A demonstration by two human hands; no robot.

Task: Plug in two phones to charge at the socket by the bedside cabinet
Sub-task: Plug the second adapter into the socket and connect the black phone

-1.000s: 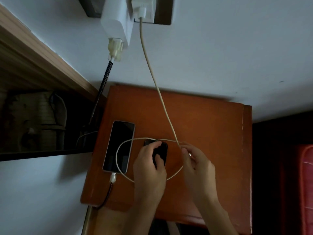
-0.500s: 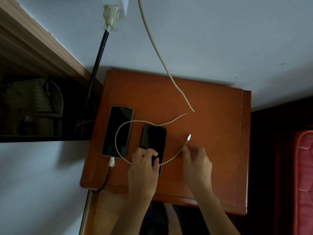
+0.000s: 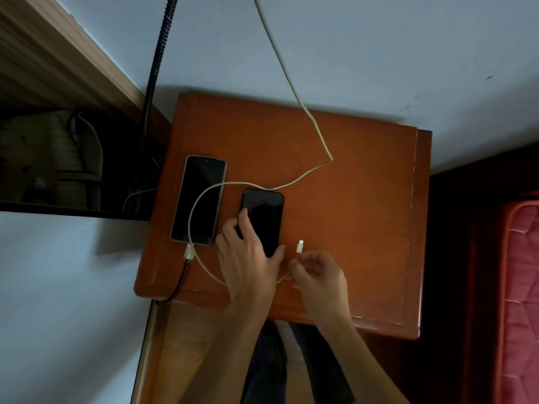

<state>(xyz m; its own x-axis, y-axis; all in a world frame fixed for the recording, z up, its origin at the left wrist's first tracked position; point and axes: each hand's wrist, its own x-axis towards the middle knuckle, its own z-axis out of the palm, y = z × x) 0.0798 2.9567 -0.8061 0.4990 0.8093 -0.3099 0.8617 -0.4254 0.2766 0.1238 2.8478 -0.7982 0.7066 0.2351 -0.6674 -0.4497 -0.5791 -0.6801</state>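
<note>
Looking down from the head camera, the orange-brown top of the bedside cabinet (image 3: 364,199) stands against a pale wall (image 3: 379,53), with two dark-screened phones lying side by side on its left half.

The larger phone (image 3: 199,199) lies nearest the cabinet's left edge. A black braided cable (image 3: 159,53) comes down the wall from the top of the frame. A dark cable is plugged into the phone's near end by a pale connector (image 3: 189,252) and drops over the cabinet's front edge.

The smaller phone (image 3: 264,220) lies just to the right of the larger one, apart from it. The left hand (image 3: 248,263) grips its near end, a finger laid along the left side and the thumb against the right edge.

A white cable (image 3: 291,83) runs down the wall onto the cabinet, kinks, passes the smaller phone's far end, loops across the larger phone's screen and curves back under the left hand to the right hand (image 3: 319,275). That hand pinches the cable just behind its white plug (image 3: 299,246), the other fingers curled. The plug points away from the person, just beside the smaller phone's near right corner and not touching it.

A red quilted mattress (image 3: 522,287) shows at the right edge.
</note>
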